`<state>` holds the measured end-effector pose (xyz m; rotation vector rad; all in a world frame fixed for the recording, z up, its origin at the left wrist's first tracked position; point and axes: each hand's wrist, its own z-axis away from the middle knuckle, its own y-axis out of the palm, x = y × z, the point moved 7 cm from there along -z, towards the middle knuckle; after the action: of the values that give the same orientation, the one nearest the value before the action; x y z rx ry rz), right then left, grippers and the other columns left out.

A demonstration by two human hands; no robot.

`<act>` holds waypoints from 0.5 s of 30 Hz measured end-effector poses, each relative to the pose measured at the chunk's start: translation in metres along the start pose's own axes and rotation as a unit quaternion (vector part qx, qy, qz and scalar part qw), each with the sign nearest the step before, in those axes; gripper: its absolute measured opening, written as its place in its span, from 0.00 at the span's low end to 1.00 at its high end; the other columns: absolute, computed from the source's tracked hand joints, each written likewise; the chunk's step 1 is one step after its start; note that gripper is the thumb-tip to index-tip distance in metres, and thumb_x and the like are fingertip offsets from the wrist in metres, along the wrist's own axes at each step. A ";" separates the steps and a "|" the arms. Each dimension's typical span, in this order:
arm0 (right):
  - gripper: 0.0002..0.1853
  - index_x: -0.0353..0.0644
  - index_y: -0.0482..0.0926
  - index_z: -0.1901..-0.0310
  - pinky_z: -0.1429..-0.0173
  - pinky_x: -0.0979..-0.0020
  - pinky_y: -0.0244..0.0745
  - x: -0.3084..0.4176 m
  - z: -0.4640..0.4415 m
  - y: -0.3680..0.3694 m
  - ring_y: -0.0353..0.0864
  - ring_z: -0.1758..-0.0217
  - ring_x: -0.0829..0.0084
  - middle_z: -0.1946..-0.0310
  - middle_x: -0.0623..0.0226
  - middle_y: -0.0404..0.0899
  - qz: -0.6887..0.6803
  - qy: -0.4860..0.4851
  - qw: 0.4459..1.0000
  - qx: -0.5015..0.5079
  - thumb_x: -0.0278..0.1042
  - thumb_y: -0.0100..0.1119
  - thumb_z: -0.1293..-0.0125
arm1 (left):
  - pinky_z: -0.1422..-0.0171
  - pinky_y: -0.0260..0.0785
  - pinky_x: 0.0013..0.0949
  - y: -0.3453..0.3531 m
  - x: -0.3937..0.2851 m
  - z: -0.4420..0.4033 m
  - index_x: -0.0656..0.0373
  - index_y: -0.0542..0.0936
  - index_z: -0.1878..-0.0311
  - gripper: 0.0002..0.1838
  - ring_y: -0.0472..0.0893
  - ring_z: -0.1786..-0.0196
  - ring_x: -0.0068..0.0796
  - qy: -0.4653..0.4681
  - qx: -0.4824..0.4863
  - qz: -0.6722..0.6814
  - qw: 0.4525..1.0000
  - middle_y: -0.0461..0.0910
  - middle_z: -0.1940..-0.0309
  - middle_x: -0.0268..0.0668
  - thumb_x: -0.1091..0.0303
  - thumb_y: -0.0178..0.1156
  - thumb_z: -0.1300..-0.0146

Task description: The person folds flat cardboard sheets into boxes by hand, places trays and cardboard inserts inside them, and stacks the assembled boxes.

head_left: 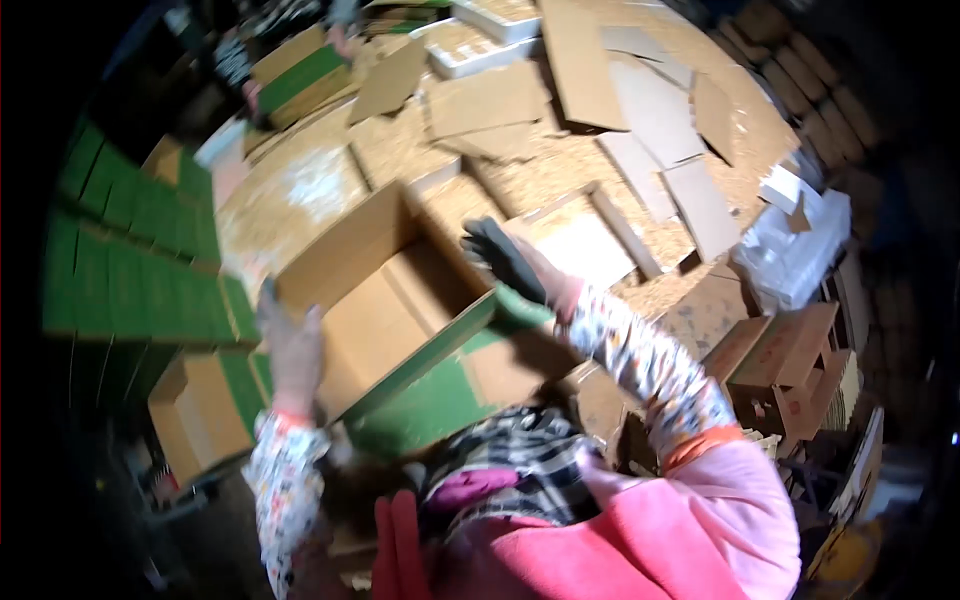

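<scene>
An open-topped cardboard box (384,320), brown inside with green on its near outer side, stands tilted in front of my body. My left hand (292,352) is at its left end, thumb near the rim and fingers along the outside, gripping that wall. At the right end is my right hand (508,262), in a dark glove that covers part of it. Its fingers are stretched out beside the rim and it holds nothing; whether the palm touches the box is hidden. Below the box lies a green and brown cardboard piece (420,405).
Stacked green boxes (130,270) fill the left side. Loose cardboard sheets (490,100) and a shallow tray (625,235) lie on the worktable (300,190). A plastic bag (800,250) and a brown carton (780,365) are at right. Another person's hand (345,42) shows at the far side.
</scene>
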<state>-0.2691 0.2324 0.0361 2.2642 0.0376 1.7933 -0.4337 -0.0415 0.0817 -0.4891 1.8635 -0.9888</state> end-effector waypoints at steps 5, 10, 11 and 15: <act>0.38 0.29 0.47 0.33 0.27 0.62 0.49 -0.033 0.185 -0.231 0.51 0.29 0.55 0.33 0.41 0.49 0.066 0.062 0.667 -0.739 0.32 0.55 0.38 | 0.28 0.46 0.37 0.000 0.006 -0.002 0.62 0.56 0.33 0.37 0.57 0.32 0.40 -0.041 0.031 0.089 0.995 0.60 0.36 0.46 0.83 0.49 0.52; 0.36 0.30 0.52 0.35 0.35 0.69 0.58 -0.113 0.272 -0.409 0.68 0.41 0.64 0.44 0.53 0.69 0.086 0.017 0.716 -0.692 0.36 0.58 0.39 | 0.28 0.46 0.31 0.008 0.022 -0.010 0.60 0.57 0.33 0.39 0.58 0.32 0.34 -0.126 0.062 0.135 0.981 0.59 0.36 0.39 0.85 0.48 0.55; 0.28 0.33 0.58 0.37 0.35 0.68 0.59 -0.113 0.272 -0.411 0.69 0.41 0.63 0.45 0.54 0.70 0.102 0.029 0.748 -0.655 0.33 0.53 0.37 | 0.29 0.46 0.31 0.008 0.024 -0.012 0.59 0.57 0.33 0.38 0.58 0.32 0.33 -0.116 0.058 0.129 0.983 0.59 0.37 0.39 0.84 0.48 0.53; 0.19 0.40 0.69 0.43 0.39 0.65 0.67 -0.093 0.259 -0.364 0.73 0.43 0.61 0.48 0.57 0.74 -0.085 0.033 0.800 -0.594 0.31 0.49 0.36 | 0.32 0.53 0.32 0.004 0.022 -0.009 0.58 0.57 0.33 0.35 0.62 0.36 0.32 -0.107 0.051 0.168 0.979 0.61 0.38 0.39 0.80 0.50 0.47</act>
<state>0.0063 0.5219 -0.1842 1.2102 -0.6569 1.1878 -0.4516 -0.0504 0.0679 -0.2005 1.6248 -0.7678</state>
